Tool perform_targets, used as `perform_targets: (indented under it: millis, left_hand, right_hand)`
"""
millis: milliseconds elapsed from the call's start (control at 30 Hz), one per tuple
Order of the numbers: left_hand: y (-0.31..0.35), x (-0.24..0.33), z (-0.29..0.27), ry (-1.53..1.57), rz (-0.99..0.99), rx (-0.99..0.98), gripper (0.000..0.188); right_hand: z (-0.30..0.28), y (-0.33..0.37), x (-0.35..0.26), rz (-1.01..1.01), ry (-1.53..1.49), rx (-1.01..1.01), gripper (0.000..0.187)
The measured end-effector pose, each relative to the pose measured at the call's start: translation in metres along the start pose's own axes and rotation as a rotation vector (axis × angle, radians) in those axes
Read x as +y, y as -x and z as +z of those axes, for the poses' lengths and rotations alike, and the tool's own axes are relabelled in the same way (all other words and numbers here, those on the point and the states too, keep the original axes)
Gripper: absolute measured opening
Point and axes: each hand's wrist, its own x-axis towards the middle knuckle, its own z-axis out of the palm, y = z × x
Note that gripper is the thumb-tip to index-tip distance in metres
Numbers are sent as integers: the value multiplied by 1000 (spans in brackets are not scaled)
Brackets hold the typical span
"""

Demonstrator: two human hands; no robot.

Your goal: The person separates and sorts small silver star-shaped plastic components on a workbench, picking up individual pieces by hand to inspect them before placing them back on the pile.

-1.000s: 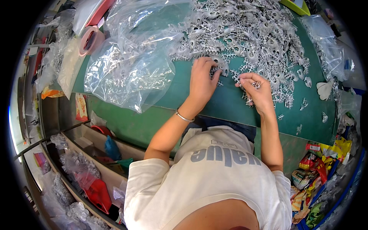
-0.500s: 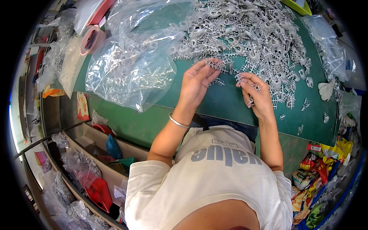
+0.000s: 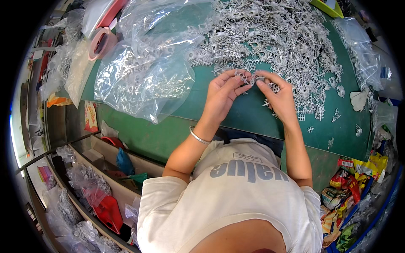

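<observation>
Close together over the near edge of the pile, my two hands hold small grey branched pieces. My left hand point(image 3: 222, 93) is closed, thumb and fingers pinching one grey branched piece point(image 3: 243, 77). With thumb and forefinger my right hand point(image 3: 282, 98) grips the other side of these pieces, and more grey pieces point(image 3: 274, 87) sit in its curled fingers. Whether the pieces at the fingertips are joined or only touching, I cannot tell. Just beyond lies a big heap of grey branched and fan-shaped pieces point(image 3: 278, 42) on the green tabletop point(image 3: 240, 114).
Left of the heap lies a large clear plastic bag point(image 3: 143, 80) with grey pieces showing through it. A pink round container point(image 3: 102, 43) stands at the far left. Bins with bags and a red object point(image 3: 108, 213) are at lower left; colourful packets point(image 3: 348, 185) at lower right.
My hands have come together: the right moved left and its fingertips now meet the piece in my left hand. The left shifted slightly right and lower.
</observation>
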Motion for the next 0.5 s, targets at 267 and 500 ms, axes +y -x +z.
perform_targets:
  millis: [267,500]
  left_hand:
    - [1,7,8,-133,83,100,28]
    - [6,13,9,26,-87,42,29]
  right_hand:
    - [-5,-1,14,-301,468,323,17]
    - [-15,2,6,305,-667,39,24]
